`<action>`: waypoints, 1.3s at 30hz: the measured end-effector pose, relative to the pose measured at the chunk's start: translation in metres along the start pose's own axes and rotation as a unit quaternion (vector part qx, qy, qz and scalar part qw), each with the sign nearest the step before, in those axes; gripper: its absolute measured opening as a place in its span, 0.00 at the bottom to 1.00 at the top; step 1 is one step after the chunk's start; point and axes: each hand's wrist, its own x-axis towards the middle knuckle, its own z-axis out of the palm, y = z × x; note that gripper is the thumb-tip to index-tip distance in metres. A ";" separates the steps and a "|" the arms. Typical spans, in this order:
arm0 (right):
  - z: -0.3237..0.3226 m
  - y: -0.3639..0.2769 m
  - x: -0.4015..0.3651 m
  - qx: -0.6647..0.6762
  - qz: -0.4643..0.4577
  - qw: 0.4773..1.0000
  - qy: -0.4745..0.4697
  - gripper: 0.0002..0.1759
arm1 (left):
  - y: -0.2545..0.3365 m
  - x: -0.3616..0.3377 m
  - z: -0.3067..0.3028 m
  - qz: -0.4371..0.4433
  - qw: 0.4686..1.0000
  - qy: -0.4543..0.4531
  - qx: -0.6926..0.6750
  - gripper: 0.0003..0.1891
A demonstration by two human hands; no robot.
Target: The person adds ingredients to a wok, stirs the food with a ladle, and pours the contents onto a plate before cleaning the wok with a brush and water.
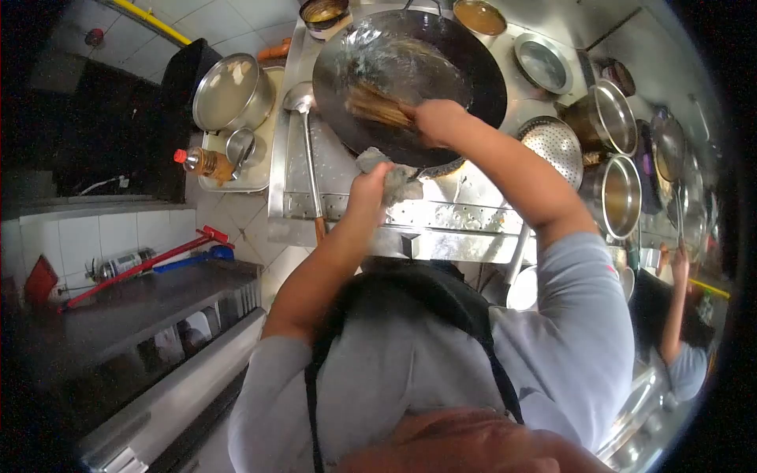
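A large black wok (485, 87) sits on the stove, wet and shiny inside. In it, my right hand (441, 123) is closed around a bamboo wok brush (375, 107), whose bristles point left against the wok's inner surface. My left hand (369, 189) grips a grey cloth (404, 188) at the wok's near rim; the cloth hides what part of the rim it covers. Left of the wok lies a long-handled ladle (309, 150). To the right, a perforated strainer (550, 150) rests with its handle toward me.
A pot of cloudy liquid (230, 94) and a red-capped bottle (206, 164) stand at left on a tray (264, 169). Metal pots (615, 197), a bowl (542, 65) and a brown-filled container (479, 16) line the right and back. Another person's arm (675, 307) shows at far right.
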 end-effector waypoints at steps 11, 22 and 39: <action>0.065 0.046 -0.197 0.208 0.331 0.874 0.287 0.46 | -0.020 0.035 -0.002 -0.135 0.985 -0.007 -0.109 0.20; 0.242 -0.128 -0.270 0.504 0.383 0.708 0.313 0.43 | 0.003 -0.025 -0.010 -0.058 0.992 0.002 -0.109 0.12; 0.068 0.039 -0.171 0.360 0.201 0.835 0.364 0.44 | 0.056 -0.129 -0.011 0.265 0.926 0.045 0.264 0.12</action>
